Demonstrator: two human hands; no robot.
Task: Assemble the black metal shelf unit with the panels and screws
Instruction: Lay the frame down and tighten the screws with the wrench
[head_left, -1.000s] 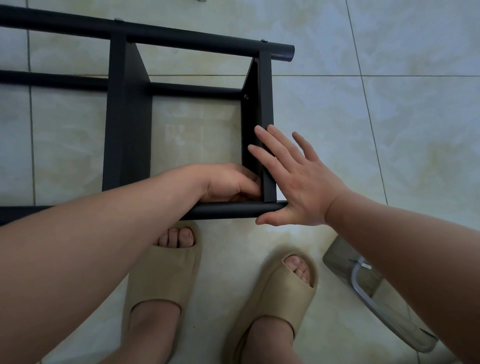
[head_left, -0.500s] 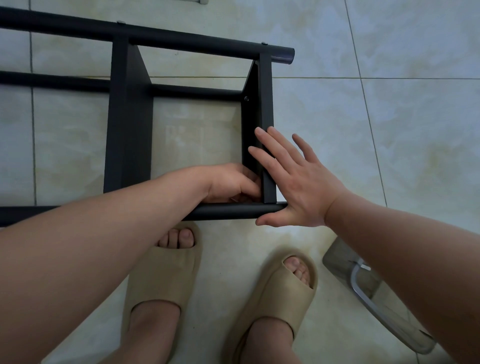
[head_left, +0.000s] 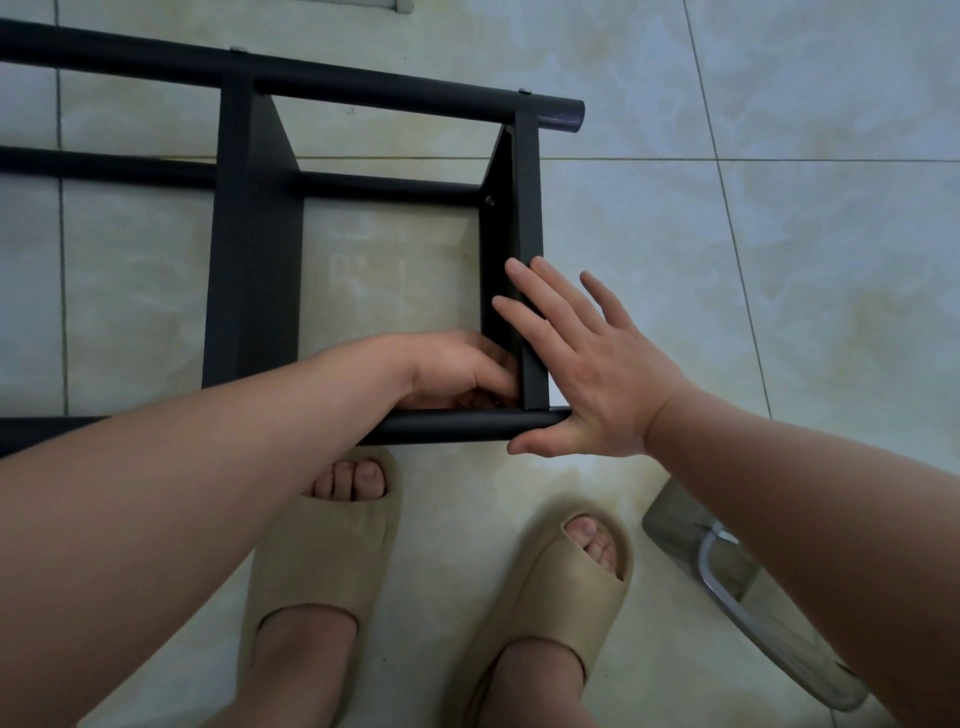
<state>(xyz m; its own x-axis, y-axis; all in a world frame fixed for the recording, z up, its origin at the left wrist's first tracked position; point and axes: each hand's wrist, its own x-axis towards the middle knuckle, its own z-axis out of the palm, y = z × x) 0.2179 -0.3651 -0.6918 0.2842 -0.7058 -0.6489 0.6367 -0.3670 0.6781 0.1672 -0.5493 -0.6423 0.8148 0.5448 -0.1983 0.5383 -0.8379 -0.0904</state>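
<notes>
**Q:** Where is the shelf frame?
**A:** It lies on the tiled floor, just ahead of two beige slippers.

**Q:** How is the right hand placed?
**A:** It is spread flat. The straight fingers press the outer face of the end panel, and the thumb lies beside the end of the near tube.

**Q:** And the left hand?
**A:** Its fingers curl inside the corner where that panel meets the tube. Whether they pinch anything cannot be told. A screw sits at the panel's far corner.

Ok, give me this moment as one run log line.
left hand: curled at inner corner of black metal shelf frame, grip hidden | right hand: flat against black end panel
</notes>
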